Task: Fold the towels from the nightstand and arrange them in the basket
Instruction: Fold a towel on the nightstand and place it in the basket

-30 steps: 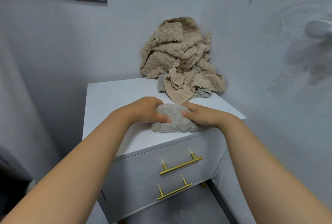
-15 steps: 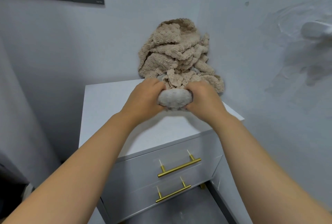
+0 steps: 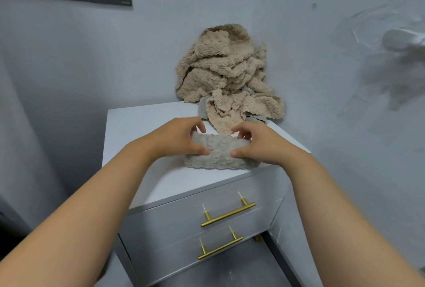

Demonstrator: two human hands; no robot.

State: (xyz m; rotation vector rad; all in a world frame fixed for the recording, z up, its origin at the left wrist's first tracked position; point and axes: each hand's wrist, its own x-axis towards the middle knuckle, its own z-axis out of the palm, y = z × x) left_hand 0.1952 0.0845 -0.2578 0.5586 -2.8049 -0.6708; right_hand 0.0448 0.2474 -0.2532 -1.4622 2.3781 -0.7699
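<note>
A white nightstand [image 3: 142,139] stands in the corner of a pale-walled room, and its top serves as the work surface for a towel-folding job. At the nightstand's back right corner a heap of beige towels [image 3: 220,75] leans unfolded against both walls, with an edge of grey cloth [image 3: 202,109] showing under it.

Near the nightstand's front edge, right of its middle, lies a grey towel [image 3: 218,153]. It is folded into a thick, compact band whose long axis runs left to right, roughly along that front edge. The person's left hand [image 3: 181,142] grips the band's left end and the right hand [image 3: 259,146] grips its right end. Each thumb [image 3: 202,150] presses on the near face while the curled fingers hook over the far edge. The towel therefore sits between the two palms, touching the fingertips. Both hands are equally near it, so neither has the advantage.

The fold looks to be getting its final squaring. Any lift would best come from both ends together, or the band may spring open. The basket is out of view, so the direction the towel must travel from the nightstand cannot be told. With the heap untouched, most of the task looks undone. Two brass drawer handles [image 3: 228,215] cross the nightstand's front.
</note>
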